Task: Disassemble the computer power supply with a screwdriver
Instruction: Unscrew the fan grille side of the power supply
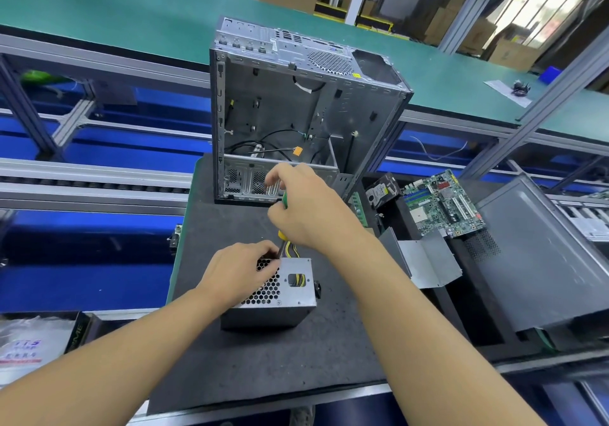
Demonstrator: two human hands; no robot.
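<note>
My left hand is on the PSU, lower centre of frame, fingers curled over its far top edge, holding it on the counter. Screwdriver stands near upright just right of those fingers; its tip at the PSU's far edge is hidden. My right hand is wrapped round its green-yellow handle. Open case stands behind. Motherboard lies at right.

Dull grey sheet metal forms the power supply; the mat looks matt, rough.
</note>
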